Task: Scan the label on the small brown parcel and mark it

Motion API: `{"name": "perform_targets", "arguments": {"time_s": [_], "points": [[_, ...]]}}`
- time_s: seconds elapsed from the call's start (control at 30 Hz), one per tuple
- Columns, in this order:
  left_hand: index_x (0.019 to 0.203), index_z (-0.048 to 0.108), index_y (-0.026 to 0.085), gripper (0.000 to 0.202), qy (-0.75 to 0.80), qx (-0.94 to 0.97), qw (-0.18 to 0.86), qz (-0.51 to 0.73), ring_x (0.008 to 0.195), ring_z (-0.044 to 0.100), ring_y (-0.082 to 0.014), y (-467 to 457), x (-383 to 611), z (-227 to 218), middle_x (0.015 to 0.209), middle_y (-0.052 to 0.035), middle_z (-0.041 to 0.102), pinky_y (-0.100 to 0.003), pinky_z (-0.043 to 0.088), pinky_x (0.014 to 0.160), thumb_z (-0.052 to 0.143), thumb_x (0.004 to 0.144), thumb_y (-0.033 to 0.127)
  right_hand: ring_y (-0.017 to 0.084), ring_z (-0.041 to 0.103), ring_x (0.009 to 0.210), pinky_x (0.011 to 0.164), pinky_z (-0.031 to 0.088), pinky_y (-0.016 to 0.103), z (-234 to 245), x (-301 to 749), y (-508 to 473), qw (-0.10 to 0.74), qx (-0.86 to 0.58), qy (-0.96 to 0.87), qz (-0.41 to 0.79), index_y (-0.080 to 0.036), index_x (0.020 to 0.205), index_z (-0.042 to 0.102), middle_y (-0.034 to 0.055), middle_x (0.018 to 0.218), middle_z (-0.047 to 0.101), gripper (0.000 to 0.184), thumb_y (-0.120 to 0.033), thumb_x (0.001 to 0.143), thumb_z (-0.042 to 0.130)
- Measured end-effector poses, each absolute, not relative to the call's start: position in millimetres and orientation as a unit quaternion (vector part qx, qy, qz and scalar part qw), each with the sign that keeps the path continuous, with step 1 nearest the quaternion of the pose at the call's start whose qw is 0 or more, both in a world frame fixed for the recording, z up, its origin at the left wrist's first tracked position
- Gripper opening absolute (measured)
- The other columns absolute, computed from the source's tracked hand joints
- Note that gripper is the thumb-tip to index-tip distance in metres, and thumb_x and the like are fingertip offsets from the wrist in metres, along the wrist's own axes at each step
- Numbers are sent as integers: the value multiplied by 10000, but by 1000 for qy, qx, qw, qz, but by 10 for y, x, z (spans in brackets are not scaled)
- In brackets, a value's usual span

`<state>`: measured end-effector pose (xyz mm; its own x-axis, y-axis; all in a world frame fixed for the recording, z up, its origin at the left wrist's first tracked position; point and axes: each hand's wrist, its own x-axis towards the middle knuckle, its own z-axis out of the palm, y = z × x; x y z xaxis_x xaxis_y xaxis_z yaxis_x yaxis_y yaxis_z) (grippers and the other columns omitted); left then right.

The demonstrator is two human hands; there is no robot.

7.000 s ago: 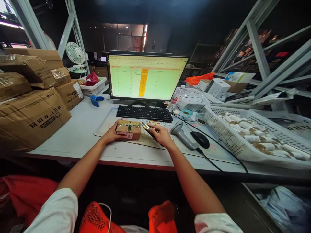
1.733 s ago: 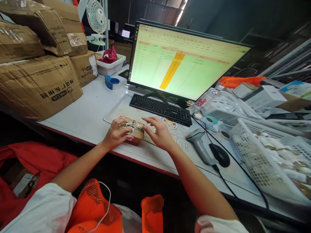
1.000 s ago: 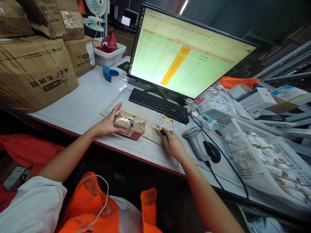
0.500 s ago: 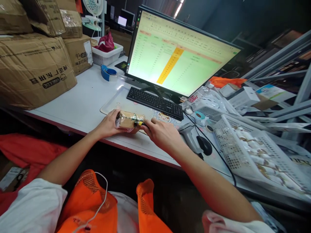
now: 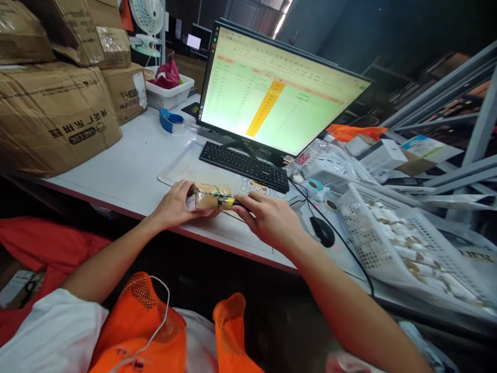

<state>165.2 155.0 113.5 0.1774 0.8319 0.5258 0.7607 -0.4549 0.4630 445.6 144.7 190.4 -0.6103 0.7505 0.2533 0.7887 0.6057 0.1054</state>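
- The left hand [image 5: 174, 205] has a closed grip around the near end of a taped cardboard parcel [image 5: 205, 197], fingers curled over its top.
- The right hand [image 5: 267, 223] has a closed grip on a yellow-and-black tool [image 5: 229, 201], mostly hidden by the fingers; its tip lies against the parcel.
- The parcel, bound with green-patterned tape, sits on a printed desk mat [image 5: 179, 167] near the bench's [image 5: 116, 158] front edge, just below a black keyboard [image 5: 244, 166].
- A monitor [image 5: 272, 85] behind the keyboard shows a green spreadsheet with an orange column.
- To the right lie a black mouse [image 5: 322, 231] and a white plastic basket [image 5: 404, 254] of paper-wrapped rolls.
- A blue tape dispenser [image 5: 170, 120] stands near the monitor's left side.
- Stacked cardboard cartons [image 5: 54, 114] fill the bench's left end, beside a white basket [image 5: 166, 92] holding a red bag.
- Behind them, a desk fan [image 5: 147, 20] stands in the dim room, with grey steel shelving [image 5: 446, 106] on the right.
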Motion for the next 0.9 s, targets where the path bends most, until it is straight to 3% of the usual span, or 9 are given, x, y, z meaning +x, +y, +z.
{"name": "perform_targets", "arguments": {"time_s": [0.2, 0.4, 0.63, 0.77, 0.9], "points": [[1156, 541, 199, 584, 507, 788, -10, 349, 1045, 594, -288, 1478, 1797, 1239, 1106, -84, 613, -392, 510, 885, 818, 782, 552, 193, 606, 764, 597, 229, 325, 2068, 4147, 1484, 70, -398, -910, -91, -212, 1151, 700, 89, 1002, 689, 459, -499, 1096, 346], [1200, 549, 179, 510, 500, 801, -13, 329, 1087, 585, -280, 1451, 1796, 1265, 1155, -95, 612, -390, 500, 939, 772, 844, 469, 216, 652, 853, 639, 300, 304, 2139, 4177, 1594, 30, -384, -922, -33, -213, 1156, 708, 94, 1052, 718, 439, -488, 1092, 371], [1179, 543, 187, 602, 491, 794, 53, 355, 1057, 607, -258, 1480, 1540, 1170, 1131, -80, 614, -366, 512, 925, 821, 781, 542, 271, 700, 913, 663, 380, 310, 1527, 5209, 2041, -120, -566, -815, -33, -176, 1039, 753, 140, 1039, 748, 438, -466, 1067, 425], [1234, 526, 202, 737, 513, 770, 144, 352, 1106, 628, -269, 1551, 1494, 1101, 1189, -75, 628, -382, 522, 960, 871, 703, 579, 292, 703, 1007, 692, 414, 326, 1190, 5472, 2053, -52, -584, -809, -42, -220, 1174, 725, 123, 1123, 740, 463, -497, 1078, 366], [1312, 488, 211, 816, 491, 762, 258, 334, 1159, 650, -268, 1655, 1507, 989, 1270, -81, 643, -384, 539, 1007, 902, 684, 528, 289, 689, 1043, 730, 454, 331, 880, 5312, 2023, -14, -602, -797, -33, -218, 1288, 670, 123, 1197, 698, 411, -459, 1069, 419]]}}
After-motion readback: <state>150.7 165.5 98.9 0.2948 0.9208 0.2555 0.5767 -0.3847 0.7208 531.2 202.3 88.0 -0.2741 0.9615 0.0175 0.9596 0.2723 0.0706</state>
